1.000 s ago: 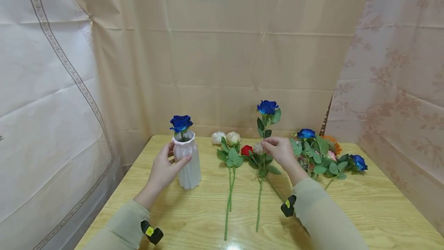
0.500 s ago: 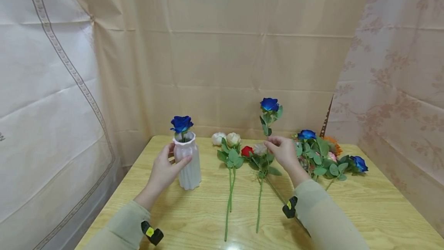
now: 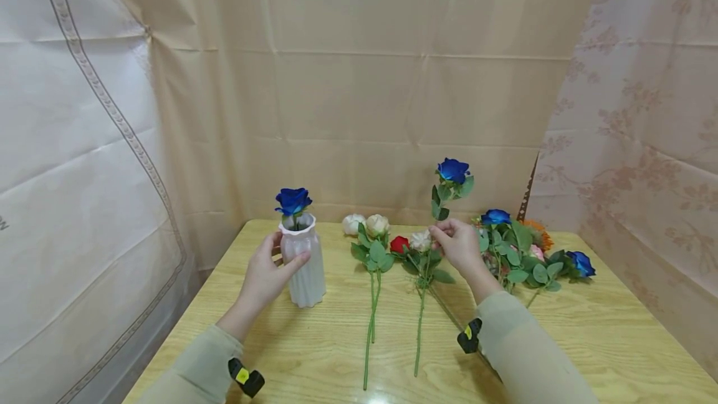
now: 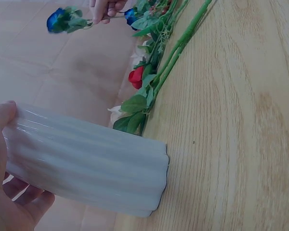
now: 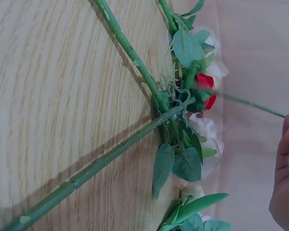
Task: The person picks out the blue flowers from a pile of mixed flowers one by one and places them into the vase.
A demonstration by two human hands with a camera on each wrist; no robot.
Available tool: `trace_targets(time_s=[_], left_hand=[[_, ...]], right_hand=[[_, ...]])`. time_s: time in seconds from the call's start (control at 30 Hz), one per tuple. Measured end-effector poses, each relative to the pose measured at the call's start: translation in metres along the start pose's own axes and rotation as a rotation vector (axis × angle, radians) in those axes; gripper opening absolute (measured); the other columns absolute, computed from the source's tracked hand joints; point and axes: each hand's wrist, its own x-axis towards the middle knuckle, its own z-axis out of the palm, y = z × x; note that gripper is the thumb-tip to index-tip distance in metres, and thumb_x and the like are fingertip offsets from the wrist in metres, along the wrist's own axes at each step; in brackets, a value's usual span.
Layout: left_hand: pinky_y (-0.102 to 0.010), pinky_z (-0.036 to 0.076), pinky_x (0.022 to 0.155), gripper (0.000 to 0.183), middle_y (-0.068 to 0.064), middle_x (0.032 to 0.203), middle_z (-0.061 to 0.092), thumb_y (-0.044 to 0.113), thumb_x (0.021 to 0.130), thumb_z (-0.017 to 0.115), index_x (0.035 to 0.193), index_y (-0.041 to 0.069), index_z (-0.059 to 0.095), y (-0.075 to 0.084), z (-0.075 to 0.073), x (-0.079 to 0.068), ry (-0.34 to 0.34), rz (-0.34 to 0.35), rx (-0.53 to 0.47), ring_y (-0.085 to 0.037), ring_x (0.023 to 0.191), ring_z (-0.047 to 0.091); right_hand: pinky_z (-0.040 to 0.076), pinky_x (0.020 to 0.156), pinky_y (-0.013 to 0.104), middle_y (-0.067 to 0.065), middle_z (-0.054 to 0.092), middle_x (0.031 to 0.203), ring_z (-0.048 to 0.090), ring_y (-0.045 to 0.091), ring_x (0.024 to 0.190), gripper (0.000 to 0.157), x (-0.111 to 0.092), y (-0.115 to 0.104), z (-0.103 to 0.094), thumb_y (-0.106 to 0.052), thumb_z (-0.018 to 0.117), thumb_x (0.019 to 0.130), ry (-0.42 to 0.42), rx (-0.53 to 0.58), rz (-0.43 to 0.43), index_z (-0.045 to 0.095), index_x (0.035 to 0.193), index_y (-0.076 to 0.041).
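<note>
My left hand (image 3: 269, 274) grips a white ribbed vase (image 3: 306, 276) near its neck, thumb in front and fingers round the far side. The vase stands on the table, a blue rose (image 3: 293, 201) upright in its mouth. My right hand (image 3: 461, 248) pinches the stem of another blue rose (image 3: 453, 171) above the flowers on the table. This bloom points up, leaning slightly right. In the right wrist view the rose's thin stem (image 5: 253, 104) runs from the fingertips back past a red rose (image 5: 205, 90). The left wrist view shows the vase's base on the wood.
Two pale roses (image 3: 377, 226) with long stems lie on the wooden table (image 3: 331, 354) right of the vase. Beside them lie a red and a white rose (image 3: 419, 240). A heap of mixed flowers (image 3: 518, 254) lies at the right. Cloth (image 3: 359, 92) hangs behind.
The held blue rose has moved right and tipped to the right, its bloom a little higher. My right hand has shifted slightly right. The left hand and vase stay put.
</note>
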Motion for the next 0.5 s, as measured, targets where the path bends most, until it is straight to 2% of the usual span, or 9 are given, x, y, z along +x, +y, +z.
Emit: trace_targets(time_s=[0.2,0.33,0.5], left_hand=[[-0.053,0.049,0.102,0.094,-0.013,0.144,0.051,0.065,0.083,0.074,0.150,0.009,0.040,0.0000,0.0001,0.0001,0.004,0.003,-0.002,-0.034,0.129,0.051],[-0.053,0.049,0.102,0.094,-0.013,0.145,0.050,0.065,0.083,0.074,0.151,0.009,0.040,0.0003,0.0001,0.0003,0.004,0.003,-0.002,-0.034,0.130,0.051],[-0.053,0.049,0.102,0.094,-0.014,0.144,0.051,0.065,0.083,0.075,0.150,0.009,0.040,0.0002,0.0002,0.0004,0.005,0.003,0.002,-0.034,0.129,0.051]], right_hand=[[0.058,0.057,0.031,0.013,0.071,0.082,0.068,0.039,0.075,0.017,0.0001,0.0003,-0.0028,-0.018,0.073,0.097,0.031,0.025,0.005,0.070,0.101,-0.002],[0.058,0.061,0.030,0.016,0.072,0.086,0.069,0.035,0.076,0.017,0.0001,0.0020,-0.0050,-0.019,0.074,0.096,0.041,-0.010,-0.007,0.072,0.102,-0.003],[0.058,0.065,0.031,0.016,0.074,0.095,0.070,0.027,0.077,0.023,0.0001,0.0043,-0.0079,-0.016,0.073,0.096,0.044,-0.040,-0.047,0.074,0.113,0.000]])
